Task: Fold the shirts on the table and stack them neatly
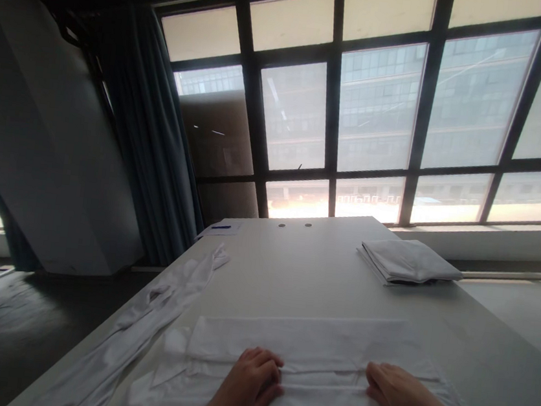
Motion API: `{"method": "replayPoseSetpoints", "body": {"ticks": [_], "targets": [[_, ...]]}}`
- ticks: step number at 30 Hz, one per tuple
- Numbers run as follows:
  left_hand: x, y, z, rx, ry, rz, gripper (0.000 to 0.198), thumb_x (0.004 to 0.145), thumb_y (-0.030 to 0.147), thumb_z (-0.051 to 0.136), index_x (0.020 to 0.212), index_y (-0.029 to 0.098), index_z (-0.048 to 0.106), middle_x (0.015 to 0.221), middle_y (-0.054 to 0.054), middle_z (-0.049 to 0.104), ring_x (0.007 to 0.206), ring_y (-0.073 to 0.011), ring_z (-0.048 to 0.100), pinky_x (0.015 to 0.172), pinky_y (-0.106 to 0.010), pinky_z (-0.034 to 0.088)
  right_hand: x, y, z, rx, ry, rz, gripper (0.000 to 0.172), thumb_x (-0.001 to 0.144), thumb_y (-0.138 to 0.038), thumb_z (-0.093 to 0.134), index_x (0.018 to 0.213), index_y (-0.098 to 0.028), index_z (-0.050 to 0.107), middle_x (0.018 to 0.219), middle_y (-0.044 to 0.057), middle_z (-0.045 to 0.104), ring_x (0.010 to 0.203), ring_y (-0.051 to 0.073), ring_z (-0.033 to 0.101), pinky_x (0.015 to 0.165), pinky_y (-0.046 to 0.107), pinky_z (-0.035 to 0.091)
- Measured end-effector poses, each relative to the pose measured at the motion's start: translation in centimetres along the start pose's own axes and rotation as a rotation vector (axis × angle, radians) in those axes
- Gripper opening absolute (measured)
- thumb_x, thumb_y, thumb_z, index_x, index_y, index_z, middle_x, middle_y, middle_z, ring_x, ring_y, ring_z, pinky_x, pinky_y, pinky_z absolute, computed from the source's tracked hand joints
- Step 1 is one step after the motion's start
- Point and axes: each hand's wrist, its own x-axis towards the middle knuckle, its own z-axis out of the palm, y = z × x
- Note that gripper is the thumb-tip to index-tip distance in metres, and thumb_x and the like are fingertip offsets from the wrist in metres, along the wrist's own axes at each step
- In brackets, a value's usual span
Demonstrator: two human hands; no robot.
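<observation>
A white cloth (304, 337) lies across the near part of the table, with raised folds running from side to side. My left hand (253, 380) rests on it, fingers curled and thumb beneath, gripping a ridge of the fabric. To the right, my right hand (395, 393) pinches the same ridge between thumb and fingers. The far part of the cloth lies flat beyond both hands. Its near part runs out of view below. Whether it is a garment or a sheet, I cannot tell.
Crumpled white fabric (161, 301) stretches along the table's left edge. A folded white cloth stack (410, 261) sits at the right edge. On the white table (287, 263), a blue pen (221, 227) lies on paper at the far left corner. A blue curtain (146, 130) hangs beside large windows.
</observation>
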Motion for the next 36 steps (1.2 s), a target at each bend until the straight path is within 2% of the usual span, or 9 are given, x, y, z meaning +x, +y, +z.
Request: {"method": "replayPoseSetpoints", "body": {"ticks": [8, 15, 17, 19, 21, 24, 26, 28, 36], "targets": [[0.2, -0.7, 0.3, 0.01, 0.034, -0.013, 0.009, 0.092, 0.031, 0.07, 0.09, 0.023, 0.067, 0.113, -0.004, 0.071, 0.107, -0.0208, 0.062, 0.099, -0.035, 0.043, 1.4, 0.8, 1.3, -0.111, 0.084, -0.052, 0.012, 0.094, -0.026, 0.054, 0.084, -0.024, 0.061, 0.087, 0.002, 0.071, 0.082, 0.023, 0.066, 0.085, 0.036, 0.043], [0.7, -1.0, 0.3, 0.068, 0.052, -0.066, 0.005, 0.092, 0.027, 0.069, 0.089, 0.023, 0.066, 0.111, -0.003, 0.072, 0.106, -0.0216, 0.063, 0.099, -0.036, 0.045, 1.4, 3.8, -1.1, -0.158, 0.177, -0.028, 0.021, 0.097, -0.028, 0.049, 0.085, -0.023, 0.065, 0.086, 0.004, 0.069, 0.083, 0.022, 0.063, 0.085, 0.037, 0.042], [0.7, -1.5, 0.3, 0.11, 0.055, -0.082, 0.009, 0.093, 0.03, 0.066, 0.1, 0.024, 0.067, 0.115, -0.004, 0.071, 0.109, -0.0228, 0.063, 0.101, -0.038, 0.045, 1.4, 4.6, -1.5, -0.259, 0.278, 0.036, 0.02, 0.095, -0.03, 0.049, 0.087, -0.023, 0.066, 0.091, 0.008, 0.069, 0.088, 0.026, 0.064, 0.088, 0.044, 0.042], [0.6, -2.2, 0.5, 0.176, 0.059, -0.101, 0.033, 0.095, 0.037, 0.062, 0.125, 0.025, 0.062, 0.13, -0.008, 0.066, 0.121, -0.0259, 0.058, 0.108, -0.042, 0.042, 1.4, 4.7, -1.2, -0.351, 0.419, 0.107, 0.02, 0.092, -0.029, 0.051, 0.099, -0.021, 0.068, 0.106, 0.013, 0.069, 0.104, 0.033, 0.062, 0.098, 0.053, 0.039], [0.4, -3.0, 0.6, 0.25, 0.043, -0.137, 0.058, 0.096, 0.048, 0.057, 0.148, 0.023, 0.046, 0.149, -0.011, 0.052, 0.138, -0.0296, 0.045, 0.116, -0.047, 0.033, 1.7, 4.0, -0.3, -0.353, 0.468, 0.094, 0.031, 0.091, -0.027, 0.051, 0.116, -0.02, 0.067, 0.131, 0.016, 0.062, 0.126, 0.036, 0.053, 0.109, 0.056, 0.032], [0.3, -3.9, 0.7, 0.331, -0.04, -0.213, 0.071, 0.097, 0.063, 0.046, 0.157, 0.026, 0.033, 0.163, -0.008, 0.03, 0.15, -0.032, 0.026, 0.122, -0.052, 0.022, 2.2, 2.4, 1.1, -0.23, 0.27, -0.065, 0.046, 0.096, -0.036, 0.046, 0.141, -0.03, 0.055, 0.159, 0.006, 0.041, 0.146, 0.03, 0.034, 0.119, 0.053, 0.023], [0.1, -4.1, 0.5, 0.359, -0.095, -0.243, 0.071, 0.097, 0.068, 0.038, 0.157, 0.03, 0.031, 0.165, -0.004, 0.023, 0.152, -0.0317, 0.021, 0.123, -0.053, 0.019, 2.5, 2.0, 1.4, -0.159, 0.12, -0.1, 0.054, 0.099, -0.049, 0.042, 0.152, -0.038, 0.04, 0.163, 0.001, 0.031, 0.15, 0.029, 0.027, 0.121, 0.055, 0.019], [-0.2, -4.3, 0.1, 0.377, -0.131, -0.257, 0.072, 0.097, 0.072, 0.033, 0.158, 0.033, 0.028, 0.166, -0.001, 0.019, 0.152, -0.0311, 0.019, 0.123, -0.054, 0.018, 2.6, 2.6, 1.4, -0.13, 0.047, -0.06, 0.061, 0.099, -0.058, 0.039, 0.156, -0.039, 0.029, 0.164, 0.001, 0.028, 0.151, 0.029, 0.024, 0.122, 0.057, 0.016], [-3.9, -7.9, -2.1, 0.479, -0.147, -0.285, 0.073, 0.096, 0.074, 0.034, 0.158, 0.038, 0.019, 0.165, 0.002, 0.016, 0.152, -0.0309, 0.021, 0.122, -0.054, 0.022, 1.5, 9.1, 0.8, -0.192, 0.1, 0.054, 0.066, 0.098, -0.065, 0.034, 0.156, -0.034, 0.03, 0.162, 0.0, 0.028, 0.15, 0.029, 0.024, 0.123, 0.055, 0.02]]}}
